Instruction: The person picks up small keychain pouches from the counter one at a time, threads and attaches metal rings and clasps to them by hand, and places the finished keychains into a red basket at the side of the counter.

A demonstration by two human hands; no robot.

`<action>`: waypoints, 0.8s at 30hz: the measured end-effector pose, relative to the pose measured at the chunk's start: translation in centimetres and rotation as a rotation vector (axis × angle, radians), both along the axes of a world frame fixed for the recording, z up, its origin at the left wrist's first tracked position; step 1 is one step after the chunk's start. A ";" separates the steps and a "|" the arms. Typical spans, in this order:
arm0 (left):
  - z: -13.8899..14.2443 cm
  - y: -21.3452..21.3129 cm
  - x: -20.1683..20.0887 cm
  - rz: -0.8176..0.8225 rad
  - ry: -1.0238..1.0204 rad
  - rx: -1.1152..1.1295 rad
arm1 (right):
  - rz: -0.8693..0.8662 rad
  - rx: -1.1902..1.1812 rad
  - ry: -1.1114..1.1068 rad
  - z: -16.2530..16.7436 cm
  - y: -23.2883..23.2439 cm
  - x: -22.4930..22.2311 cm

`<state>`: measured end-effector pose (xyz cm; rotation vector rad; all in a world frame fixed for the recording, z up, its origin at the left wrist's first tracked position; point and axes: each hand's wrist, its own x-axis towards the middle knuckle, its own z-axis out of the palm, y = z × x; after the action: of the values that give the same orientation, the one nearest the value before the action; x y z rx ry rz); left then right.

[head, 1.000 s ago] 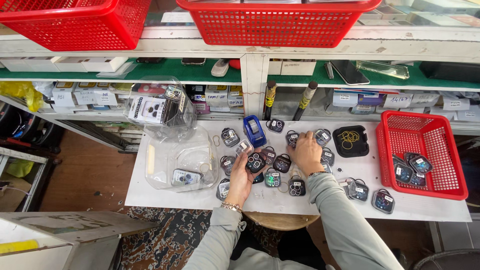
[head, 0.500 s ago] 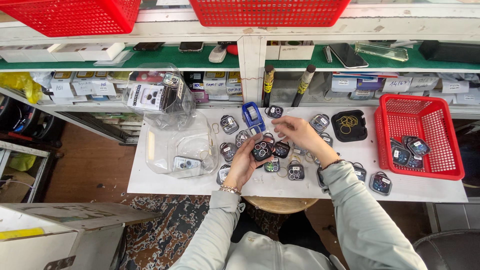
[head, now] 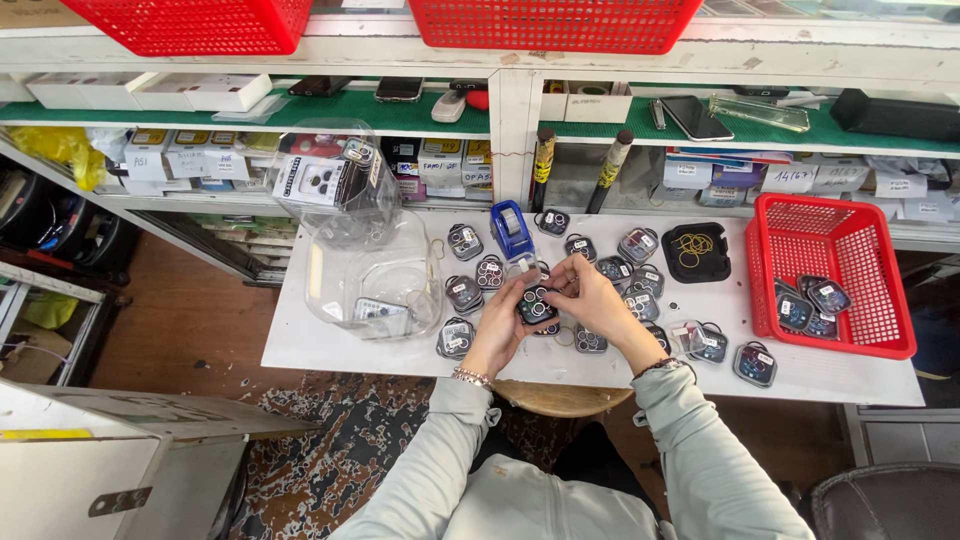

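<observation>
Way off to the left of the hands there's a crumpled clear plastic bag (head: 365, 270) sitting on the white table (head: 320, 345), with a small packet inside it. Closer in, just left of the left hand (head: 497, 335), a few small round lens-protector packs (head: 463, 293) lie flat on the tabletop, one of them (head: 455, 338) almost touching the wrist.

The left hand is curled around a dark lens-protector pack (head: 536, 305), thumb on the near edge and fingers underneath, holding it up just above the table. The right hand (head: 592, 300) meets it from the other side, fingers bent and pinching at the top edge of that same pack, so both hands are closed on it right in the middle of the table. Can't tell if there's a rubber band or anything else in the fingers, too small.

Just beyond the hands stands a blue tape dispenser (head: 512, 231). More packs are scattered around and right of the right hand. Further right there's a black tray (head: 697, 252) with yellowish rubber bands in it, and well off to the right a red basket (head: 833, 275) with a few packs inside.
</observation>
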<state>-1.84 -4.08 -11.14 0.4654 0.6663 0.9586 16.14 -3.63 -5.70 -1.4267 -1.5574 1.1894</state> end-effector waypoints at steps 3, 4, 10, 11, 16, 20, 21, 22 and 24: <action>0.2 -0.2 0.5 -0.007 -0.023 0.013 | 0.004 0.007 0.007 0.0 -0.2 0.6; 0.2 -0.3 0.8 -0.006 -0.022 0.014 | 0.000 0.014 -0.045 0.1 -0.4 0.8; 0.3 -1.3 3.4 -0.021 -0.029 0.007 | -0.098 -0.023 -0.264 -0.1 -1.7 1.7; 0.3 -1.5 3.8 -0.037 -0.039 0.008 | -0.095 -0.016 -0.275 -0.2 -2.1 2.3; 0.2 -2.5 4.8 -0.139 -0.056 -0.006 | -0.125 -0.056 -0.126 -1.1 -2.9 4.7; 0.2 -3.1 4.9 -0.375 -0.101 0.041 | -0.094 -0.061 -0.019 -0.5 -2.8 6.9; 0.2 -3.3 5.0 -0.440 -0.109 0.057 | -0.051 -0.039 -0.007 -0.2 -2.6 7.2; 0.3 -3.4 5.0 -0.453 -0.104 0.040 | -0.022 -0.085 -0.026 0.1 -2.3 7.4; 0.5 -3.5 4.9 -0.482 -0.093 0.009 | 0.032 -0.175 -0.062 0.8 -1.6 7.6</action>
<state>3.10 -7.58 -10.63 0.5547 0.4356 0.5232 23.79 -5.19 -4.92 -1.5690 -1.5548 1.3394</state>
